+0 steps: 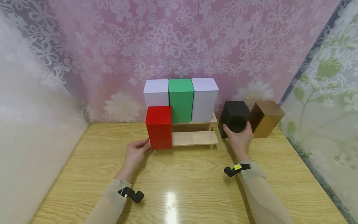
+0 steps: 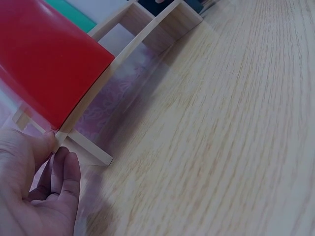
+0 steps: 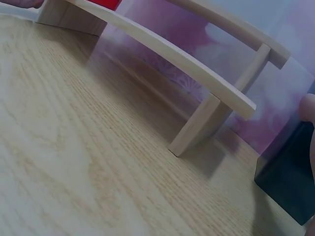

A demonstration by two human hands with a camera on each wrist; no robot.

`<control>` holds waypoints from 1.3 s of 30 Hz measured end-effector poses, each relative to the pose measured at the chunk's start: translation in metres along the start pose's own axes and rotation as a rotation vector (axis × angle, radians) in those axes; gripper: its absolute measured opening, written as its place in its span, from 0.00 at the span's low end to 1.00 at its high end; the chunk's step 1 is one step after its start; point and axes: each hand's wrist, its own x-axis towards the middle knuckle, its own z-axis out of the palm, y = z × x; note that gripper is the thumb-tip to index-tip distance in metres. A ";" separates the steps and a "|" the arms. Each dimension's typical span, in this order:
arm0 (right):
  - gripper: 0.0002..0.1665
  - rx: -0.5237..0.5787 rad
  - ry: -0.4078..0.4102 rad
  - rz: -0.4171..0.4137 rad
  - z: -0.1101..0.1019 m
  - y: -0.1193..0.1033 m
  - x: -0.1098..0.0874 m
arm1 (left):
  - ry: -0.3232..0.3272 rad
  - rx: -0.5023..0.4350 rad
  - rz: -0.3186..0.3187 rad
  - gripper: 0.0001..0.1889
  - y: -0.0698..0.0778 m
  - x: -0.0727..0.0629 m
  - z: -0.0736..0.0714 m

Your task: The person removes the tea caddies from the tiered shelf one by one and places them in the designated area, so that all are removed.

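Observation:
A two-step wooden shelf (image 1: 195, 138) stands on the table. A red box (image 1: 159, 128) is upright on the left end of its lower step. My left hand (image 1: 136, 152) is at that end; the left wrist view shows the thumb (image 2: 45, 145) at the board's edge, just under the red box, with bent fingers below, pinching the board. To the right of the shelf, my right hand (image 1: 240, 138) grips a black box (image 1: 233, 116) low down, thumb on its left side and fingers on its right. In the right wrist view the black box (image 3: 288, 174) is partly cut off.
On the upper step stand a white box (image 1: 156, 93), a green box (image 1: 181, 101) and another white box (image 1: 204, 101), side by side. A brown box (image 1: 267, 119) stands right beside the black one. A flowered curtain (image 1: 179, 40) hangs behind the table (image 1: 179, 174).

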 end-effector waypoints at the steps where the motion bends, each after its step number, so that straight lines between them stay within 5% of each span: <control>1: 0.57 -0.001 0.000 0.002 0.000 0.001 0.001 | -0.002 -0.001 0.002 0.17 0.000 0.000 0.000; 12: 0.58 -0.022 -0.012 0.014 0.003 0.004 0.003 | 0.005 -0.026 0.002 0.16 -0.001 0.000 0.001; 26: 0.61 -0.085 -0.096 0.077 -0.021 -0.007 -0.009 | -0.019 -0.080 -0.021 0.16 0.003 -0.003 0.004; 39: 0.67 -0.024 -0.105 0.141 -0.043 -0.026 -0.033 | -0.007 0.006 -0.005 0.17 -0.001 0.002 0.001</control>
